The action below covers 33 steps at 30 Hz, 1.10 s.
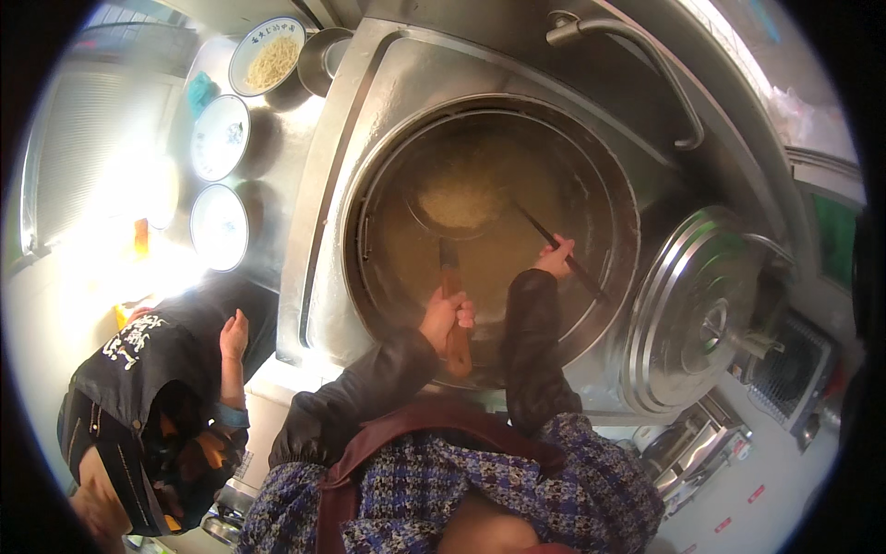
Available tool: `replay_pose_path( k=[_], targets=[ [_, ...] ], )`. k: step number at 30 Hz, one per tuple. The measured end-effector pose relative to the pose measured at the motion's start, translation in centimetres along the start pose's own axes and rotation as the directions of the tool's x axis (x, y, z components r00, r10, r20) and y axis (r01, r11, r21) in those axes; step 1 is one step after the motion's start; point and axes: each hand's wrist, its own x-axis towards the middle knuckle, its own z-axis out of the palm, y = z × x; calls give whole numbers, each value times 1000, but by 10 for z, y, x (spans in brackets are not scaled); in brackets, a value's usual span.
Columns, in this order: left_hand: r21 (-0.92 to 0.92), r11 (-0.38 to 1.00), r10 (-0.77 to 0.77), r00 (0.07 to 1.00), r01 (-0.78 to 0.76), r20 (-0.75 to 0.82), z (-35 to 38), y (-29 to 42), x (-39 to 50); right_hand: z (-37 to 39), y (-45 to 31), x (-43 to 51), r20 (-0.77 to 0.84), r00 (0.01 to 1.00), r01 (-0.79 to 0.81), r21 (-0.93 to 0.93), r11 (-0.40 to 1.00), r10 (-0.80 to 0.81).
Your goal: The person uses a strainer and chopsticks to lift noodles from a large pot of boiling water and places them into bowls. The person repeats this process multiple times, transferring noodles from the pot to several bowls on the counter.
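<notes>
A large round metal pot [626,291] of cloudy liquid lies before me. My left hand [446,316] grips the wooden handle [451,277] of a ladle or strainer whose round head is down in the liquid. Pale noodles [460,201] show at that head, under or near the surface. In my right hand [556,257] are long dark chopsticks [533,220], slanting with their tips close to the noodles; whether they touch them I cannot tell.
Left of the pot stand a bowl [234,76] of noodles, two white bowls [201,149] and a metal container [306,66]. A co-worker [173,374] is at the lower left. A ridged metal lid [682,311] lies right; a curved metal faucet [644,48] is above.
</notes>
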Motion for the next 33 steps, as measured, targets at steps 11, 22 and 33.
replay_pose_path(
  k=[11, 22, 33],
  targets=[
    [204, 979, -22, 991, -6, 135, -4, 15, 11, 5, -7, -40, 649, 760, 200, -170, 965, -43],
    [254, 967, -23, 999, 16, 25, -33, 5, -30, -39, -13, 5, 263, 961, 86, 5, 996, -84],
    [244, 969, -8, 983, -37, 181, -22, 16, -31, -14, -70, -61, 811, 570, 371, -113, 922, -130]
  ],
)
